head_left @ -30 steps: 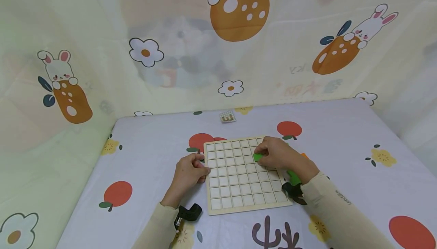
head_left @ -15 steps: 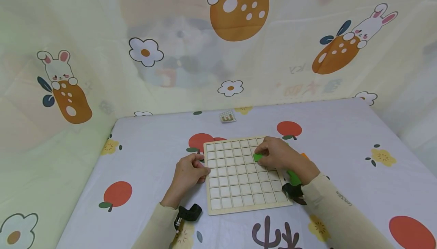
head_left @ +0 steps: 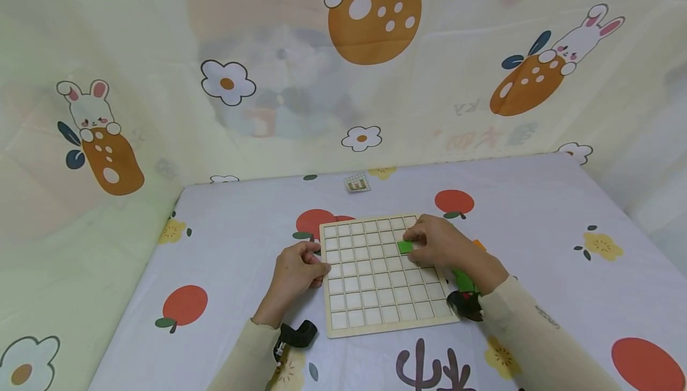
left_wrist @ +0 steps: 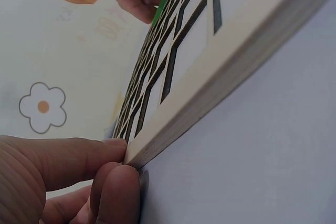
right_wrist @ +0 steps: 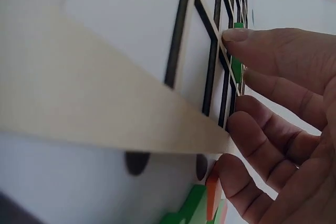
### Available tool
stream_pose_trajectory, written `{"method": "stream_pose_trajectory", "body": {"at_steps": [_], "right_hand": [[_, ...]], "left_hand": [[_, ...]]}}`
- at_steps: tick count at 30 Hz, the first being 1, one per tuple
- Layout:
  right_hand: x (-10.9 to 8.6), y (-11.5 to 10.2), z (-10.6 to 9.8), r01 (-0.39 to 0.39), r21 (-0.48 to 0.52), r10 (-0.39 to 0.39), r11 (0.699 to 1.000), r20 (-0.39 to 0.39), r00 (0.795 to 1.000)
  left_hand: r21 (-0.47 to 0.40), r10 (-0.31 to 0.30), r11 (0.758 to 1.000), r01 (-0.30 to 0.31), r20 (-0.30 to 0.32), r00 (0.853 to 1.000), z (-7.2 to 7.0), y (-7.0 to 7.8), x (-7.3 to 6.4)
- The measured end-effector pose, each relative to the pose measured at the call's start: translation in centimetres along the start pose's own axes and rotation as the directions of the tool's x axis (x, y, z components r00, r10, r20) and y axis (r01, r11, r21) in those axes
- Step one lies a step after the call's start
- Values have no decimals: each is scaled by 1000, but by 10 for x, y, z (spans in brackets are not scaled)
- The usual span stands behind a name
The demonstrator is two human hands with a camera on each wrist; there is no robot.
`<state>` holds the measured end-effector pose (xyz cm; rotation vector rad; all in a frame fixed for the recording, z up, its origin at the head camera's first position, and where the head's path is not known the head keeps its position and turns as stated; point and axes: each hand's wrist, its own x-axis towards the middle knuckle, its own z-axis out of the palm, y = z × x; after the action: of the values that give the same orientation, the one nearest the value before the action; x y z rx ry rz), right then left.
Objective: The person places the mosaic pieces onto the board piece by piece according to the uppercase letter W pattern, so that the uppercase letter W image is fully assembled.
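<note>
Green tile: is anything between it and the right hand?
Nothing visible is. The green tile lies on the board, the fingers of the right hand at its edge; whether they touch, I can't tell. The orange piece lies off the board's right side.

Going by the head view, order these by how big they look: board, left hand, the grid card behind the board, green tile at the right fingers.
1. Board
2. Left hand
3. Card
4. Tile
Card lies farther off, yet looks bigger than Tile.

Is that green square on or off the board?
On: all views show the green square against the board; whether fully seated, I cannot tell.
</note>
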<state>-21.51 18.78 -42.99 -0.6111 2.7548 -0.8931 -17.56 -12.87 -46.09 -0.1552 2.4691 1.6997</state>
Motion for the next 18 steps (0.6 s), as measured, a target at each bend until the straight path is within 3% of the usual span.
{"method": "stream_pose_trajectory", "body": {"at_steps": [3, 9, 18], "right_hand": [[-5, 2, 0, 6, 0, -6, 1000, -29, 1000], [-19, 10, -6, -74, 78, 81, 994, -92, 993], [-31, 29, -15, -105, 25, 107, 994, -147, 983]], "left_hand": [[-1, -1, 1000, 1, 0, 1000, 0, 0, 0], [-4, -1, 1000, 1, 6, 1000, 1, 1, 0], [1, 6, 1000, -6, 7, 1000, 1, 0, 0]]}}
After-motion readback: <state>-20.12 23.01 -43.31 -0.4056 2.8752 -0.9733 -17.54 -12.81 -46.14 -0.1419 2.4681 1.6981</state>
